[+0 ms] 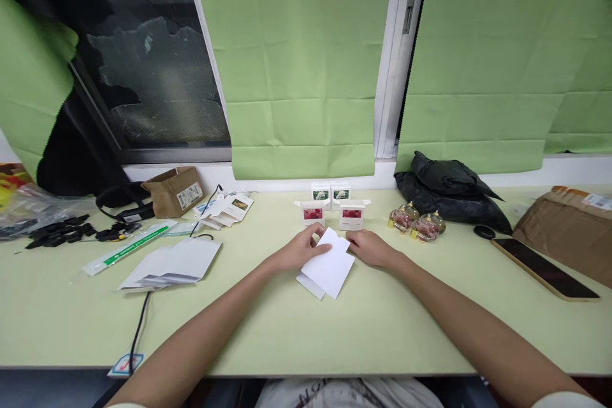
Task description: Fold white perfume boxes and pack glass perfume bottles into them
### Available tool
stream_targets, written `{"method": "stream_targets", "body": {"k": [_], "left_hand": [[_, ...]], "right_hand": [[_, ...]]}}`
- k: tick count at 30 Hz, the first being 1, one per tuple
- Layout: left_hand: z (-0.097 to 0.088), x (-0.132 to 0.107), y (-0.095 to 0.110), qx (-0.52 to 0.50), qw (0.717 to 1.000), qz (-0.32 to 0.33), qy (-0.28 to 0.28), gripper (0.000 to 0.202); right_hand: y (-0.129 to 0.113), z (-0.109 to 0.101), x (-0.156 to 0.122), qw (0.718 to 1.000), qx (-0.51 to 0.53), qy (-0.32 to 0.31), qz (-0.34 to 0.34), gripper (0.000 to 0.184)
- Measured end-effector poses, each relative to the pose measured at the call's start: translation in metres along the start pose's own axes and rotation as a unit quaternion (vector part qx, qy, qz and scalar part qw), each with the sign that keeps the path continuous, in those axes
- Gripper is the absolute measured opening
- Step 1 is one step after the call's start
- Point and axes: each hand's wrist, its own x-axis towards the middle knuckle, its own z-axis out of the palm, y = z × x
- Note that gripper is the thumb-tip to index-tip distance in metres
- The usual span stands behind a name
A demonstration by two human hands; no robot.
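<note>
A flattened white carton (329, 264), blank on the face toward me, is held tilted over the middle of the table. My left hand (301, 248) grips its upper left part, with the thumb across the front. Curled at its upper right edge, my right hand (370, 247) is closed on the carton, though its fingertips are hidden. Just beyond my hands stand two small white boxes with red pictures, a left one (313, 213) and a right one (352, 214), their top flaps raised. Behind them are two white boxes with green pictures (331, 193).
Pinkish glass ornaments with gold parts (418, 223) sit right of the boxes. Farther right are black plastic bags (449, 194), a phone (542, 268) and a brown parcel (567, 233). On the left lie flat white cartons (174, 264), a black cable (139, 328) and an open cardboard box (174, 192).
</note>
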Motion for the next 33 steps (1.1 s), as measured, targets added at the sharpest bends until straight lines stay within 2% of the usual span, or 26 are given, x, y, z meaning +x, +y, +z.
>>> {"method": "stream_targets", "body": {"k": [3, 5, 7, 9, 10, 15, 18, 25, 28, 33], "left_hand": [[-0.001, 0.004, 0.000, -0.078, 0.997, 0.016, 0.018, 0.040], [-0.001, 0.007, 0.000, -0.125, 0.991, 0.034, 0.042, 0.042], [0.000, 0.009, 0.001, -0.152, 0.984, 0.057, 0.075, 0.043], [0.001, 0.011, 0.002, -0.161, 0.977, 0.075, 0.115, 0.046], [0.001, 0.011, 0.003, -0.160, 0.975, 0.080, 0.133, 0.048], [0.005, 0.009, 0.004, -0.136, 0.971, 0.078, 0.181, 0.054], [0.006, 0.009, 0.002, -0.129, 0.973, 0.071, 0.176, 0.059], [0.005, 0.007, 0.005, -0.184, 0.977, 0.023, 0.108, 0.066], [0.006, 0.006, 0.006, -0.197, 0.976, 0.006, 0.096, 0.066], [0.008, 0.006, 0.005, -0.180, 0.978, -0.003, 0.103, 0.065]], "right_hand": [[-0.001, 0.002, 0.002, 0.985, 0.169, 0.021, -0.028, 0.033], [-0.002, 0.005, 0.005, 0.951, 0.306, 0.033, -0.027, 0.040], [-0.003, 0.009, 0.008, 0.908, 0.418, 0.039, 0.000, 0.057], [-0.002, 0.010, 0.011, 0.869, 0.493, 0.030, 0.023, 0.072], [-0.002, 0.010, 0.012, 0.854, 0.520, 0.018, 0.023, 0.074], [-0.004, 0.004, 0.006, 0.805, 0.589, -0.071, 0.003, 0.052], [-0.007, 0.002, 0.002, 0.792, 0.602, -0.100, 0.028, 0.047], [-0.003, 0.002, 0.002, 0.769, 0.626, -0.107, 0.072, 0.044], [-0.001, -0.001, 0.000, 0.777, 0.613, -0.131, 0.053, 0.048], [-0.005, -0.011, -0.004, 0.795, 0.567, -0.213, -0.014, 0.065]]}}
